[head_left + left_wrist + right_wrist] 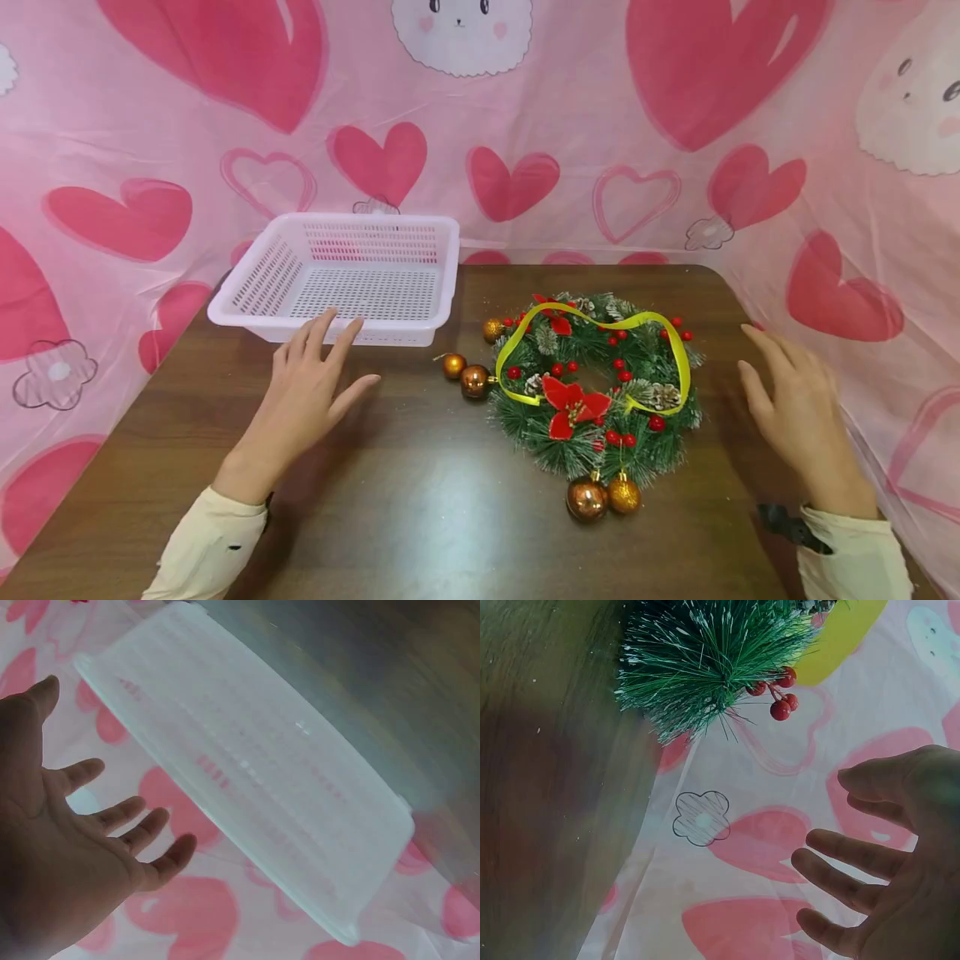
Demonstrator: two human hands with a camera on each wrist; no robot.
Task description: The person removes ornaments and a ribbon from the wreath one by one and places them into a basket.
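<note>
The left hand [303, 396] and the right hand [806, 408] are both open with loose fingers, holding nothing. Between them, nearer to the right, lies the wreath [562, 454], roundish, without clear long axis. The basket [367, 246], longer sideways, stands just beyond the left fingers. Bare table [420, 500] gives room before the wreath; its right edge is near the right hand.
</note>
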